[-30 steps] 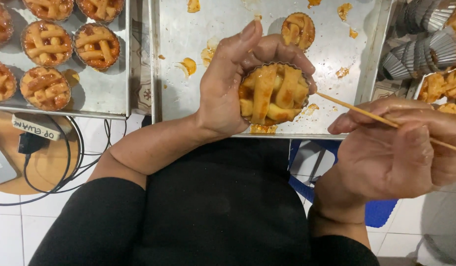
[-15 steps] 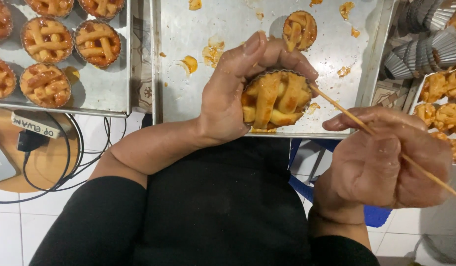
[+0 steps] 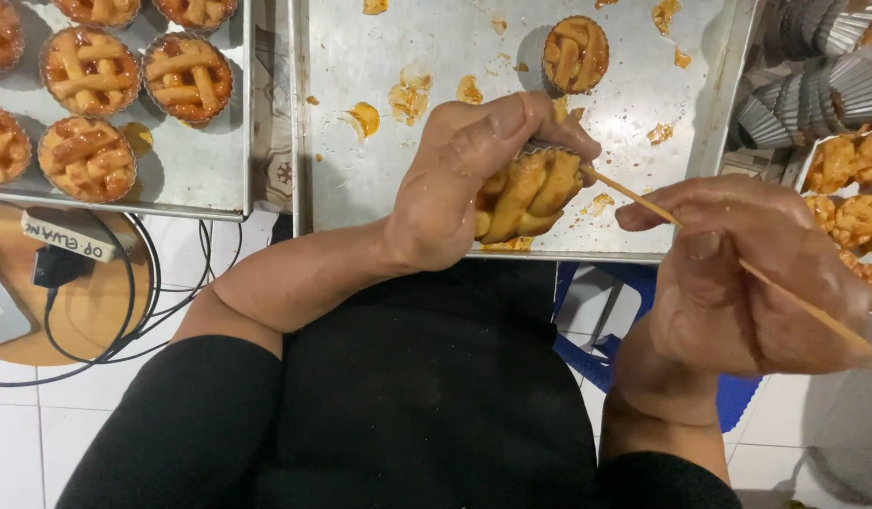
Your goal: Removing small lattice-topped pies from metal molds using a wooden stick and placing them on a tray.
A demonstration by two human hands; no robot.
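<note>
While gripped as before, lattice tart (image 3: 528, 193) now tilted sideways (skewer (image 3: 643, 200) touching).

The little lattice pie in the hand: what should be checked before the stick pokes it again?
1. Lattice tart gripped firmly in the left hand: ok.
2. Wooden skewer pinched in the right hand: ok.
3. Skewer tip at the tart's edge: ok.
4. Tart held over the baking tray, so crumbs land there: ok.
5. Tart loose from its mould: cannot tell.
6. Lattice strips unbroken: cannot tell, fingers cover part.
</note>
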